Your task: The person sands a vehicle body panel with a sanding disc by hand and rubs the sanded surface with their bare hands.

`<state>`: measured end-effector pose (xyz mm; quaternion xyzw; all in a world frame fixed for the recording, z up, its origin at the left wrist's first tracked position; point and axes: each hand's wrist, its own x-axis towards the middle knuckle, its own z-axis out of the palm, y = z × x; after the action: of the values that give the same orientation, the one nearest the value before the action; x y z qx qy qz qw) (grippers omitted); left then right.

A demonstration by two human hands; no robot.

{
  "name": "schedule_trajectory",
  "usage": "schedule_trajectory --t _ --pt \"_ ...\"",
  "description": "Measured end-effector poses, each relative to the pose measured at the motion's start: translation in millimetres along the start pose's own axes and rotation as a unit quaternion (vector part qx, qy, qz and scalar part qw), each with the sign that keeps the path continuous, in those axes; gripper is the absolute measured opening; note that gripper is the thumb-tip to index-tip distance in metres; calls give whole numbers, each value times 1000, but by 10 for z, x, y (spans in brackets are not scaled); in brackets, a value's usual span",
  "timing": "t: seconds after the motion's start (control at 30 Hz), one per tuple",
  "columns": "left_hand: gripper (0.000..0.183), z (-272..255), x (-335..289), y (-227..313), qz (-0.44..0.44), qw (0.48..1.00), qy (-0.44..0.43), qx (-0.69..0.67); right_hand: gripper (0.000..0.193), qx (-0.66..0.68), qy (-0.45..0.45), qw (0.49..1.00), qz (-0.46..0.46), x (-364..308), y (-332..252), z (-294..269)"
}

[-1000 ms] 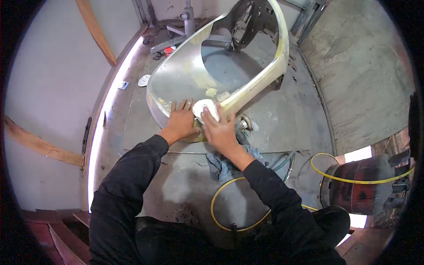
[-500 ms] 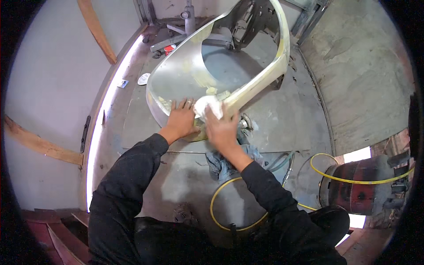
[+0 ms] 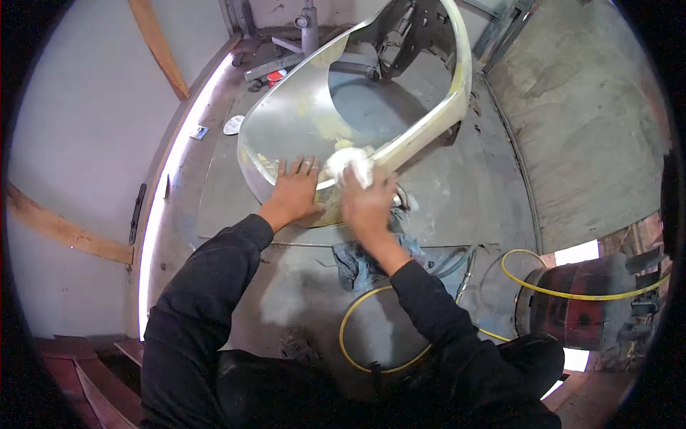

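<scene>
Since the earlier frame the white pad (image 3: 350,161) has slid a little away and rightward along the shell's near rim, my right hand (image 3: 368,207) going with it, while my left hand (image 3: 291,193) has stayed put. The shell (image 3: 282,129) stands before me on the floor (image 3: 464,207), its big opening facing up and away. My right grip is closed over the pad, fingers bent on its top, I think so it stays snug against the rim; I cannot tell where the thumb sits. My left grip is spread, fingers over the rim and thumb out to the side, probably to steady the light-looking shell against that push. Just nearer me lies a blue cloth (image 3: 350,266), likely within easy reach; further right the yellow hose (image 3: 586,294) crosses a tank (image 3: 579,322), and a stand (image 3: 307,36) rises beyond the shell.
</scene>
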<state>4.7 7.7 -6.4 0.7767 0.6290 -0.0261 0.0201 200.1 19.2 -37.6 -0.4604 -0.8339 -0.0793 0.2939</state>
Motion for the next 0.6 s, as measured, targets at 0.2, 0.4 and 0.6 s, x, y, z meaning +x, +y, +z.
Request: schedule_trajectory --t 0.2,0.4,0.6 --pt "106 -4 -37 -17 -8 1000 4 -6 44 -9 61 995 81 127 115 -73" --pt "106 8 -25 -45 -8 1000 -5 -14 45 32 22 999 -3 100 87 -147" --pt "104 -107 -29 43 -8 999 -9 -32 38 535 105 787 288 369 481 -507"
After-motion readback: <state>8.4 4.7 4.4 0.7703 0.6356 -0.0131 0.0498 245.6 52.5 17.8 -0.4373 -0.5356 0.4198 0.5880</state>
